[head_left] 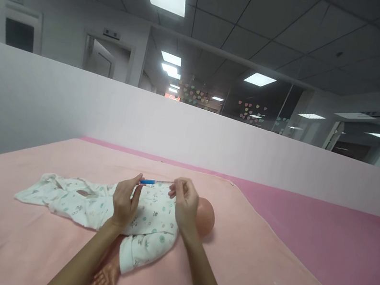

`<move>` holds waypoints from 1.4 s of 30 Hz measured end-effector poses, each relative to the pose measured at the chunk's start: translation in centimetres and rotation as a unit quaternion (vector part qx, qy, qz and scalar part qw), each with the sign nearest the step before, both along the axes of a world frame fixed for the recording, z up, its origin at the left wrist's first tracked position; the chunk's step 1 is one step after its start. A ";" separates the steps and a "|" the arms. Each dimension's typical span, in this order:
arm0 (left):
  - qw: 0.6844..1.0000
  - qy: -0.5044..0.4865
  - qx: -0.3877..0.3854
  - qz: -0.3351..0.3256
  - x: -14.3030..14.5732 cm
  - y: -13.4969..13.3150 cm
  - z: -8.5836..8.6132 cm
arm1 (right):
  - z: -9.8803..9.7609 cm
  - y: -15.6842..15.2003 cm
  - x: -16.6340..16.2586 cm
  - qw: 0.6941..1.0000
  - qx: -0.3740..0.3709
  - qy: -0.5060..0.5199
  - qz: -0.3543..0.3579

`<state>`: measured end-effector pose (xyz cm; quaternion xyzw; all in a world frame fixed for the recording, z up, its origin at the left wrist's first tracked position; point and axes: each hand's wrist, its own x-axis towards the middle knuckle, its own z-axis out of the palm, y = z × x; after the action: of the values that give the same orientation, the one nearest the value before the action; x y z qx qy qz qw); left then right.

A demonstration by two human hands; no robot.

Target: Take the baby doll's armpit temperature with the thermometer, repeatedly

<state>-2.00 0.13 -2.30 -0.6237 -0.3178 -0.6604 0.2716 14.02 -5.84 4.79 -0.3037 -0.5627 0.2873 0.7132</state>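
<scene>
A thin stick with a blue end [147,182] and a pale shaft spans the gap between my hands; its exact kind is too small to make out. The blue end is pinched between thumb and finger of my left hand [125,201]. At the other end, my right hand [184,200] has its fingers closed around the shaft's tip. Both hands are over the chest of a baby doll lying on its back, dressed in a white patterned romper [155,209]. The doll's head [205,217] is partly hidden behind my right wrist, and its hand [107,274] shows beside my left forearm.
Under the doll spreads a peach blanket [257,265] with a pale edge, over a pink surface [335,235]. A low white wall [185,127] runs along the back. Beyond it are glass with heart stickers, doorways and ceiling lights.
</scene>
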 end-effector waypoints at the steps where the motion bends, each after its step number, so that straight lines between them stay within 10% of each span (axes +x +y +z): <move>1: 1.000 0.004 -0.004 -0.009 0.0 0.0 0.0 | 1.7 -0.7 0.8 1.000 0.017 0.004 -0.002; 5: 0.998 0.051 -0.009 -0.028 0.2 0.2 -0.3 | 8.8 -3.6 6.2 0.957 0.075 0.217 0.177; 9: 0.998 0.060 -0.012 -0.025 0.2 0.2 -0.3 | 10.7 -4.1 10.5 0.776 0.203 0.433 0.413; 12: 0.998 0.043 -0.041 -0.014 0.1 0.3 -0.2 | 8.4 -2.0 10.5 0.925 0.159 0.226 0.262; 15: 0.997 0.038 -0.059 -0.011 0.0 0.3 -0.1 | 6.0 -0.2 9.2 0.983 0.087 0.076 0.141; 23: 0.996 0.061 -0.065 0.001 0.2 0.1 -0.1 | 7.7 -2.5 9.5 0.976 0.114 0.089 0.160; 29: 0.994 0.076 -0.079 0.005 0.3 -0.1 -0.1 | 6.5 -2.0 8.2 0.993 0.061 -0.099 -0.037; 35: 0.991 0.087 -0.105 0.000 0.3 -0.1 -0.3 | 6.4 -3.8 7.6 0.988 0.090 -0.015 0.122; 42: 0.988 0.108 -0.113 -0.003 0.5 -0.2 -0.1 | 4.3 -1.3 7.8 0.929 0.141 -0.263 -0.217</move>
<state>-1.51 -0.11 -2.40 -0.7191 -0.3575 -0.5499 0.2298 21.86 -7.15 9.08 -0.3796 -0.6851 -0.0473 0.6199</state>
